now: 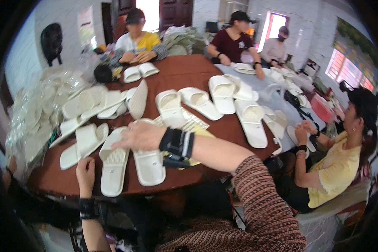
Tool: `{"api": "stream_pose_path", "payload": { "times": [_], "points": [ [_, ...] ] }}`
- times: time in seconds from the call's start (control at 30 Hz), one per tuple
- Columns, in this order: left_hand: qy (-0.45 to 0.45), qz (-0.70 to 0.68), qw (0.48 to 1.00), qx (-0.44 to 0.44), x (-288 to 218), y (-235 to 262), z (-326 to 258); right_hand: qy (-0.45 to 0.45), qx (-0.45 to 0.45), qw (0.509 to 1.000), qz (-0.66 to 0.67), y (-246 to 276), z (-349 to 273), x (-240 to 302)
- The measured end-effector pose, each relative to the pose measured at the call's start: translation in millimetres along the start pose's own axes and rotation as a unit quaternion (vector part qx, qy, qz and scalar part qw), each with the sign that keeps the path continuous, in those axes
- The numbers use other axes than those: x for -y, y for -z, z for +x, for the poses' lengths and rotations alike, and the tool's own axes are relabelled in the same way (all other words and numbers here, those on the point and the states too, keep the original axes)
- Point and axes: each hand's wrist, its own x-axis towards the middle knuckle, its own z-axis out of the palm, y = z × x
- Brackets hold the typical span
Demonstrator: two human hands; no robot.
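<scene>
White slide slippers lie across a brown-covered table [189, 69]. My right hand [139, 135] reaches in over two of them near the front edge. Its fingers point left, stretched out over the strap of the left slipper [114, 170], and its palm covers the strap of the right slipper [150, 170]. To the left, my left hand [86, 170] is closed with fingers curled, just beside another white slipper [86, 140] that lies tilted outward. What those fingers hold, if anything, is hidden. A dark band circles each of my wrists.
Several more slippers [197, 101] are spread over the table's middle. Clear plastic bags [37, 109] heap up at the left. A yellow printed sheet [193, 122] lies beyond my right wrist. Several people sit around, the nearest in a yellow shirt [338, 168] at the right, handling a slipper.
</scene>
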Motion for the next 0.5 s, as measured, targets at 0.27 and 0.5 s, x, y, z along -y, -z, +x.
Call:
{"api": "stream_pose_path", "payload": {
  "times": [0.27, 0.5],
  "points": [
    [0.019, -0.007, 1.000, 0.018, -7, -4, 5, 0.012, -0.056, 0.997, -0.058, -15, -5, 8],
    [0.016, -0.007, 1.000, 0.012, 1, -5, 2, 0.002, -0.108, 0.991, -0.073, 10, -2, 13]
  ]
}}
